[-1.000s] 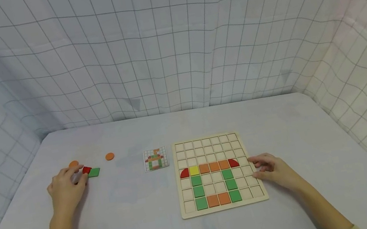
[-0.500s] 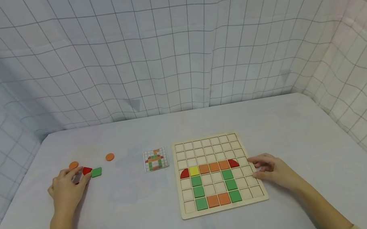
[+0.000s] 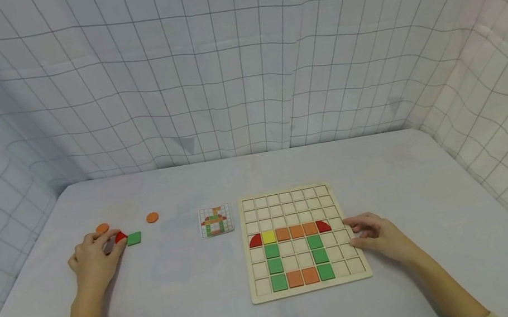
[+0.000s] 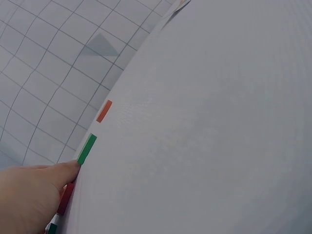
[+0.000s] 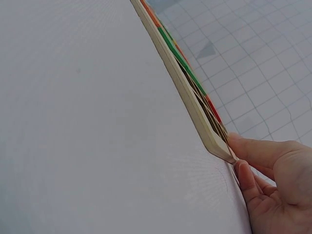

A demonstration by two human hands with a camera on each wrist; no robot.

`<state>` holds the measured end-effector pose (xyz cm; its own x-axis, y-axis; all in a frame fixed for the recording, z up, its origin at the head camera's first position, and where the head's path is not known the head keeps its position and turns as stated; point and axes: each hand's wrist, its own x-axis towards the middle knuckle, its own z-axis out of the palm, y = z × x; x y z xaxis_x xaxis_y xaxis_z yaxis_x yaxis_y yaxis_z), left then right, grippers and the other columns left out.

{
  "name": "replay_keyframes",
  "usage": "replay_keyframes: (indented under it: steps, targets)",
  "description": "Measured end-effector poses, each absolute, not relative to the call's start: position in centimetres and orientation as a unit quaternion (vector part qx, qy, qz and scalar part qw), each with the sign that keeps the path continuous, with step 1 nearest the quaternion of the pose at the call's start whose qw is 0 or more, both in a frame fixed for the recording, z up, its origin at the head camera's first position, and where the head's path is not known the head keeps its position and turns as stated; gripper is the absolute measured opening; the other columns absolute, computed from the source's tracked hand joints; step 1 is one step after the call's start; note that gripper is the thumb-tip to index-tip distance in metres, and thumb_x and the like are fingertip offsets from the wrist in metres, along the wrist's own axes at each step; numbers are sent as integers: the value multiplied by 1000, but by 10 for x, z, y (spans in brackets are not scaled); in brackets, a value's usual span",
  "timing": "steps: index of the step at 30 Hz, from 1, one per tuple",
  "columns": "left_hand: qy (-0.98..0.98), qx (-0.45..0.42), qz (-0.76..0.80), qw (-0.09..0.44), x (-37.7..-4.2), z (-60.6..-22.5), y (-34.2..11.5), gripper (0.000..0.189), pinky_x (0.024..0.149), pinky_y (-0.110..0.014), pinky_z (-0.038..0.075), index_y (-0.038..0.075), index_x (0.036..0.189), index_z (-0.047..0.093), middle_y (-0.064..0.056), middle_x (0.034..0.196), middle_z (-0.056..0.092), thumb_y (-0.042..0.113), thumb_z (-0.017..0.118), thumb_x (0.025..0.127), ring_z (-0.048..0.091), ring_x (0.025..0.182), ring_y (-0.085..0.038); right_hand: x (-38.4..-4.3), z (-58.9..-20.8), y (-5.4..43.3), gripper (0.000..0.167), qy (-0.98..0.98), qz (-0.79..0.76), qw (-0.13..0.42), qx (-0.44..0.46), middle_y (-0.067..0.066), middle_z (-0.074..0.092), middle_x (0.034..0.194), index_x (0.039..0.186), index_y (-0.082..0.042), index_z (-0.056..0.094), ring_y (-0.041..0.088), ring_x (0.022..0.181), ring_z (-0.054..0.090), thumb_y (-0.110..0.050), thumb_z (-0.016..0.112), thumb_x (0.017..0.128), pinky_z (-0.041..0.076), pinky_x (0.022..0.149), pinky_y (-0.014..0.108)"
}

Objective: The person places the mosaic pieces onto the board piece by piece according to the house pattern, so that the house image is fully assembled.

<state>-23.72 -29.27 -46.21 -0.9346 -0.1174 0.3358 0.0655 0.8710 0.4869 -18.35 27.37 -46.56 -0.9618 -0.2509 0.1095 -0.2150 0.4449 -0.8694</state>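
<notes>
From far off, I see the left hand (image 3: 94,263) pinch a red bit (image 3: 121,236) with finger and thumb. The red bit is on the left of the table (image 3: 194,282), right by a green tile (image 3: 134,238). The right hand (image 3: 382,238) has loose fingers, with tips touching the right edge of the board (image 3: 288,208).

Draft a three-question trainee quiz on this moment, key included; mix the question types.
1. How many green squares sit on the board?
2. True or false: the right hand touches the picture card.
3. What is between the left hand's thumb and index finger? A) orange disc B) red piece C) yellow square

Key:
1. Six.
2. False; it is at the board's right edge.
3. B.
</notes>
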Motion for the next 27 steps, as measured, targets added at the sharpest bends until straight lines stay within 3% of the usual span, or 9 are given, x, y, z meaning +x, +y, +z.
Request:
replay_keyframes:
  steps: [22, 27]
  targets:
    - [-944, -10, -247, 220, -237, -464, -292, 30, 83, -61, 22, -8, 104, 58, -29, 104, 49, 14, 64, 85, 41, 96, -46, -181, -462, 272, 44, 846, -512, 11, -148, 11, 55, 102, 119, 1, 57, 8, 87, 51, -11, 71, 79, 44, 72, 17]
    - [-928, -23, -255, 272, -238, -464, -291, 27, 82, -58, 25, -6, 99, 61, -24, 98, 52, 10, 70, 79, 44, 94, -43, -181, -462, 272, 44, 846, -513, 12, -148, 12, 55, 102, 120, 1, 57, 9, 88, 51, -10, 70, 79, 44, 72, 17]
